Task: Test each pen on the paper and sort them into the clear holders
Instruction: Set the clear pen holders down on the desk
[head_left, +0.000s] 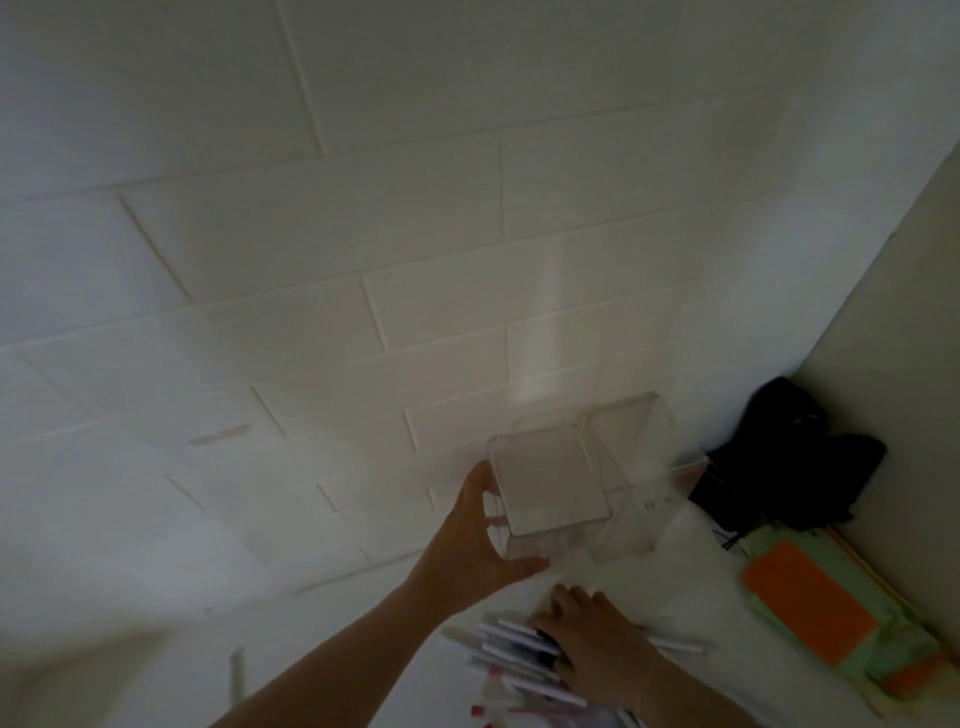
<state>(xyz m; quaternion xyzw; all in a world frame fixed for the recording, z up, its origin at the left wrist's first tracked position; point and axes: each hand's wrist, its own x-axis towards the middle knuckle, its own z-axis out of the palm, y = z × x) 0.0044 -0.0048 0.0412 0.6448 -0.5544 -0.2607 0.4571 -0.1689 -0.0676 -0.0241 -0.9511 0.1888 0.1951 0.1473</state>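
Note:
Two clear square holders stand side by side against the white tiled wall. My left hand (475, 540) grips the nearer, left holder (545, 483) by its left side, thumb along its front base. The second clear holder (644, 467) stands to its right, touching or almost touching it. A pile of white pens (514, 654) lies on the white table at the bottom of the view. My right hand (597, 644) rests palm down on the pile, fingers spread over the pens. Some pens have red ends. Paper for testing is not visible.
A black object (789, 457) sits in the corner at the right. Below it lies a stack of orange and green sticky notes (810, 613). The tiled wall (311, 260) fills most of the view, and a side wall (909, 338) closes the right.

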